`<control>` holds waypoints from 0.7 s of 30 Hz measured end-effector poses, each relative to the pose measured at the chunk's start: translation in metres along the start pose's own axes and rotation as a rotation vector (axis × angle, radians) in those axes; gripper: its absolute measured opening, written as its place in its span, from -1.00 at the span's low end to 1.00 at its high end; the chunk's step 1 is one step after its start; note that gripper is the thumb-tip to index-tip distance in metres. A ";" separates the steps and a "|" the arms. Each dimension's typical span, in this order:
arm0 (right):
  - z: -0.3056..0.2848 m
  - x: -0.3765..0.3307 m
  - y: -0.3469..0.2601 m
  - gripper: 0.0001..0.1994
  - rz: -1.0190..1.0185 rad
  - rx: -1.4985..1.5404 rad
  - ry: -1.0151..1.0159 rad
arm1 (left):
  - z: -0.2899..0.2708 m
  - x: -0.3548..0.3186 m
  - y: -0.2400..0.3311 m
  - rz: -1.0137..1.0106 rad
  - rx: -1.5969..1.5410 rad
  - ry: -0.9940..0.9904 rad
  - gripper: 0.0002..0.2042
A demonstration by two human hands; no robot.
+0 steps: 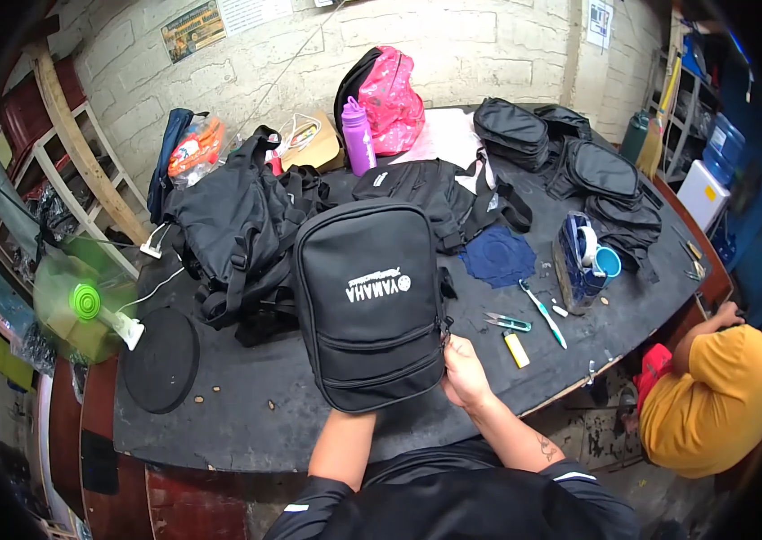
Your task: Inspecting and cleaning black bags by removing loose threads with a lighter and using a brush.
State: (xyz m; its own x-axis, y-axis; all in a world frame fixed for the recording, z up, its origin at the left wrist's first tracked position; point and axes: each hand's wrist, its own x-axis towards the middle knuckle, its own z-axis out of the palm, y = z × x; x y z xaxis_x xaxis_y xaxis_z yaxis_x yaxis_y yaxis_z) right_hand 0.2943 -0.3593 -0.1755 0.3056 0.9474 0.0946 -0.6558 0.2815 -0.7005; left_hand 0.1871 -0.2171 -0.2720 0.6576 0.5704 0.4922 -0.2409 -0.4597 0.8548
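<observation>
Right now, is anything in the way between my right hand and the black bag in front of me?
Nothing visible is. Your right hand is at the bag's lower right edge, by the zipper pull. The yellow lighter and green snips lie off to its right. Your left hand is hidden behind the bag.

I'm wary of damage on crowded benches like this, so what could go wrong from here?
The green snips lie with their tips toward the black bag in hand, so they might snag it if it swings right. The right hand could knock the yellow lighter nearby. The purple bottle stands upright beside the pink bag and might topple if that is shoved.
</observation>
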 end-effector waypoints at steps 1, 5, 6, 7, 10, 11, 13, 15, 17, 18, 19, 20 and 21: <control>0.004 -0.003 -0.001 -0.72 0.020 0.002 -0.024 | -0.007 0.007 0.001 0.010 -0.037 -0.004 -0.46; -0.007 -0.019 0.021 -0.75 0.115 0.061 0.005 | -0.016 -0.033 0.005 0.049 -0.178 -0.013 -0.46; -0.006 -0.019 0.022 -0.78 0.112 0.100 0.045 | -0.018 -0.038 0.002 0.061 -0.217 -0.022 -0.45; 0.000 -0.021 0.020 -0.79 0.130 0.131 0.060 | -0.022 -0.035 0.006 0.069 -0.248 -0.016 -0.45; 0.000 -0.019 0.020 -0.79 0.104 0.163 0.003 | -0.028 -0.015 0.014 0.093 -0.341 0.000 -0.45; 0.001 -0.021 0.023 -0.79 0.109 0.164 -0.001 | -0.029 -0.007 0.017 0.102 -0.373 0.004 -0.45; -0.004 -0.023 0.028 -0.80 0.145 0.190 0.092 | -0.027 0.007 0.017 0.124 -0.455 -0.010 -0.45; -0.007 -0.024 0.033 -0.81 0.121 0.213 0.079 | -0.026 0.005 0.020 0.143 -0.522 -0.006 -0.44; -0.005 -0.023 0.033 -0.82 0.097 0.236 0.069 | -0.025 0.002 0.024 0.162 -0.591 -0.004 -0.44; -0.003 -0.021 0.031 -0.82 0.085 0.218 0.090 | -0.025 0.003 0.024 0.170 -0.626 -0.004 -0.44; -0.001 -0.019 0.029 -0.83 0.069 0.200 0.114 | -0.023 -0.002 0.026 0.179 -0.663 -0.007 -0.44; -0.002 -0.019 0.030 -0.83 0.066 0.200 0.117 | -0.024 -0.004 0.026 0.188 -0.701 -0.011 -0.44; -0.003 -0.019 0.032 -0.83 0.051 0.192 0.145 | -0.024 -0.003 0.026 0.196 -0.739 -0.016 -0.43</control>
State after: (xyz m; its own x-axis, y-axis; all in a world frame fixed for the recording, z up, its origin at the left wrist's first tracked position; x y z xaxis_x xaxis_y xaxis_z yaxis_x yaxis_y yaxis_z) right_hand 0.2696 -0.3686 -0.2016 0.3554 0.9334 -0.0494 -0.7879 0.2707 -0.5531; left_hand 0.1621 -0.2144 -0.2477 0.5626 0.5128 0.6485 -0.7655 0.0268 0.6429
